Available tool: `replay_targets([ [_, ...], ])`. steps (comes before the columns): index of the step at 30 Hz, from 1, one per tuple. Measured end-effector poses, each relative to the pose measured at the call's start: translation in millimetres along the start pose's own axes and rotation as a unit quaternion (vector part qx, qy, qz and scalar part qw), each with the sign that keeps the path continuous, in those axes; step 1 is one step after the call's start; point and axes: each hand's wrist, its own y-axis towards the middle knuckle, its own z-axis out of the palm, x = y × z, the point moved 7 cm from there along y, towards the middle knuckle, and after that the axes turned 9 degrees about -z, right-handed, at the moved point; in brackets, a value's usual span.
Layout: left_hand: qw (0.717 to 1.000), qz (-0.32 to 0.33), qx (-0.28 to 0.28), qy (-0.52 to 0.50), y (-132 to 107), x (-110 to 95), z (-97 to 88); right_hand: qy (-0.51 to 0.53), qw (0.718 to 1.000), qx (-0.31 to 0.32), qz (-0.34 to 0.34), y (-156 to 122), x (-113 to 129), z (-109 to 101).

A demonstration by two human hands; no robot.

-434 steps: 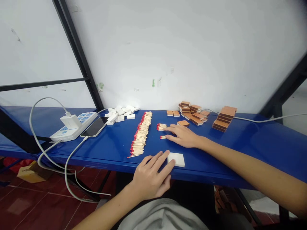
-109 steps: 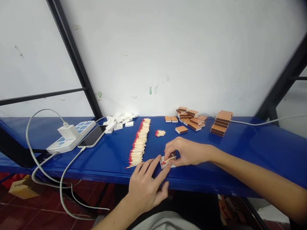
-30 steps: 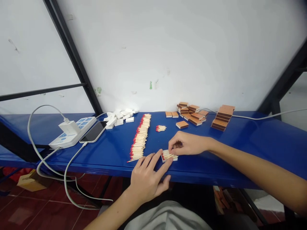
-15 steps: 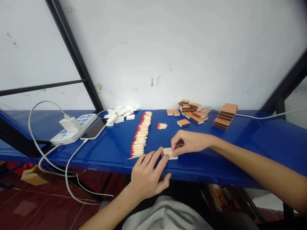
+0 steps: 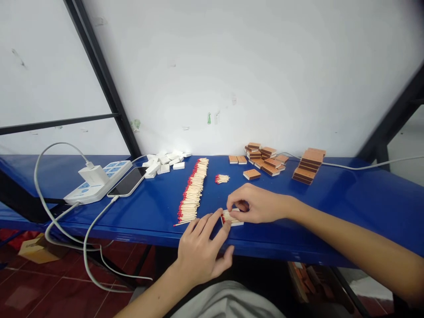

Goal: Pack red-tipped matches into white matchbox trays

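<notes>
A small white matchbox tray (image 5: 237, 223) with red-headed matches (image 5: 228, 217) in it lies near the blue shelf's front edge. My left hand (image 5: 202, 249) has its fingers stretched out, index and middle fingertips at the tray's left end. Over the tray, my right hand (image 5: 256, 204) has thumb and index finger curled together on the matches; what is between the fingertips is hidden. A long row of matches (image 5: 193, 192) lies left of the tray, and a small bunch of matches (image 5: 222, 179) lies behind it.
White trays (image 5: 164, 162) are heaped at the back left. Brown matchboxes (image 5: 265, 157) lie at the back, with a leaning stack of brown covers (image 5: 308, 165) further right. A phone (image 5: 128, 181), a power strip (image 5: 99, 181) and cables occupy the left side.
My right hand has shifted left along the tray, from its right end to over the matches. My left hand stays at the tray's left end. The view has tilted slightly.
</notes>
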Motion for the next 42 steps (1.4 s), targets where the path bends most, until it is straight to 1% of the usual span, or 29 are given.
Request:
replay_targets([
  [3,1.0,-0.006,0.006,0.003,0,0,0.6,-0.055,0.998,0.003,-0.022,0,7,-1],
  [5,1.0,-0.007,0.01,0.005,0,0,1.0,-0.054,0.998,0.014,-0.011,-1,6,0],
  [8,1.0,-0.005,0.009,0.008,1,0,0.9,0.013,0.999,0.042,0.023,-3,0,4],
  [11,1.0,0.001,0.0,0.01,1,0,0.1,0.077,0.995,0.053,0.045,-4,-5,6],
  [16,1.0,0.003,0.001,0.011,0,-1,0.9,0.107,0.992,0.04,0.049,-3,-8,6],
  [23,1.0,0.004,-0.003,-0.004,-1,1,1.2,0.085,0.996,0.004,0.035,0,-10,9],
  [29,1.0,0.009,0.003,-0.003,-1,0,0.5,0.096,0.995,0.027,0.015,0,-8,11],
  [36,1.0,0.013,0.002,-0.002,0,0,0.3,0.124,0.99,0.038,0.046,0,-10,11],
  [42,1.0,0.009,0.002,-0.007,0,0,-0.1,0.112,0.993,0.031,0.038,0,-9,12],
])
